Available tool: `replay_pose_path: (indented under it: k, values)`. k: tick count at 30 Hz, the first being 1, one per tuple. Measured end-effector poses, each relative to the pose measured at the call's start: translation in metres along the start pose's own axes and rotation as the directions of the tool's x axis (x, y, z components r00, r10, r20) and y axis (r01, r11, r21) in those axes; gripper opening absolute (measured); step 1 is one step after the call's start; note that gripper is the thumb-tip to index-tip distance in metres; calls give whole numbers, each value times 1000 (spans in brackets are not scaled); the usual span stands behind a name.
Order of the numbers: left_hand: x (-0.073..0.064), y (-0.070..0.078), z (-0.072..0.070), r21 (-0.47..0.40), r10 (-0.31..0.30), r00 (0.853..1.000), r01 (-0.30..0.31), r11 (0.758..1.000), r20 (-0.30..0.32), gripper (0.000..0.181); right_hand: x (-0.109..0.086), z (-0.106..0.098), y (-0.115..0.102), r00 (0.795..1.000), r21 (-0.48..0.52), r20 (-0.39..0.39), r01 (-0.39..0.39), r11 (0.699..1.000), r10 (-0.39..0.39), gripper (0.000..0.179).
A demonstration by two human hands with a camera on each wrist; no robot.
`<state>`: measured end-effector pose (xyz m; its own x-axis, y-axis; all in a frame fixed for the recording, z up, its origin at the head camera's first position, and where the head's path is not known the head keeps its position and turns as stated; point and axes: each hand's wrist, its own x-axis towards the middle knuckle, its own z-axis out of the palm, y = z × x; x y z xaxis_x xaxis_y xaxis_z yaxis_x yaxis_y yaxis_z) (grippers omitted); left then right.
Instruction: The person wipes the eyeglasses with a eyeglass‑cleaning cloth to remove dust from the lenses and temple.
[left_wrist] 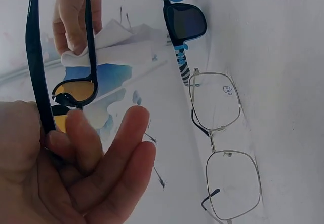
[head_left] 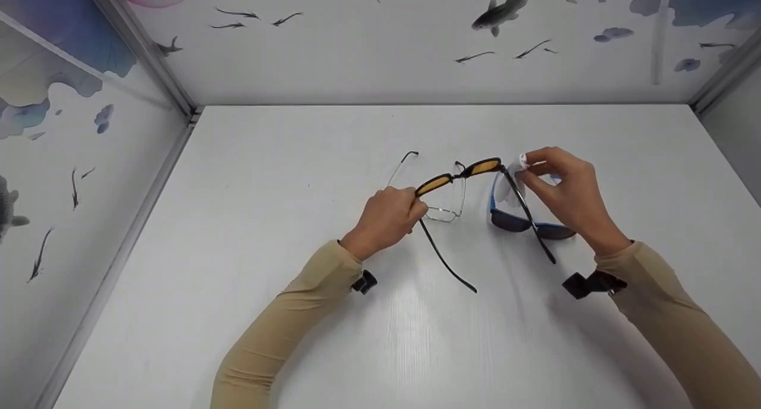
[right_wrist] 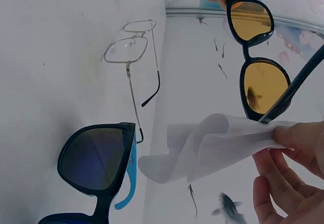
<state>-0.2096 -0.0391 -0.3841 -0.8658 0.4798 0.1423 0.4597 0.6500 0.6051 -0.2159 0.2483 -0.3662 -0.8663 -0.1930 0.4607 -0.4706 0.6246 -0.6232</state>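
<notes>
My left hand (head_left: 389, 219) pinches black-framed glasses with yellow lenses (right_wrist: 266, 84) at one end of the frame. They are held above the table, temples unfolded and pointing back toward me. A white cloth (right_wrist: 207, 148) hangs from the thumb and fingers of my right hand (head_left: 565, 183), at the other end of the same frame. In the right wrist view the cloth overlaps the lower edge of the nearer lens. Below the right hand lie dark-lensed sunglasses (head_left: 510, 220) with blue temples. Thin metal-framed glasses with clear lenses (left_wrist: 216, 101) lie beyond the left hand.
The white table (head_left: 196, 248) carries both lying pairs of glasses near its middle. Printed panels (head_left: 380, 52) with fish drawings stand along its back and left side. A black wrist mount (head_left: 585, 284) sits on the right sleeve.
</notes>
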Motion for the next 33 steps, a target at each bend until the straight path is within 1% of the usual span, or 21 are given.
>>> replay_pose_path:
  k: [3,6,10,14,20,22,28,31,33]
  values:
    - [-1,0,1,68,34,999,-34,997,0,27,4,-1,1,999,-42,28,21,999,-20,19]
    - [-1,1,2,122,57,998,-55,991,-9,27,6,-2,3,999,-43,47,28,999,-26,18]
    - [0,2,2,175,57,998,-51,983,-33,27,1,-5,3,998,-24,60,36,999,-34,18]
    - [1,1,2,194,33,998,-22,981,-51,26,-8,-8,2,995,-26,78,57,998,-55,20]
    - [4,-2,-1,179,-11,998,22,984,-64,26,-20,-11,-2,989,-34,124,83,996,-78,24]
    - [4,-5,-3,161,-23,997,34,986,-68,26,-24,-12,-4,988,-31,135,86,996,-81,25]
    - [7,-15,-9,77,-90,994,94,993,-58,26,-35,-13,-12,983,25,155,91,996,-94,28]
    - [9,-21,-12,64,-120,991,124,990,-62,26,-39,-14,-16,978,52,171,114,992,-121,29]
    - [9,-25,-13,68,-131,988,137,988,-78,26,-41,-13,-19,974,77,180,129,989,-141,31]
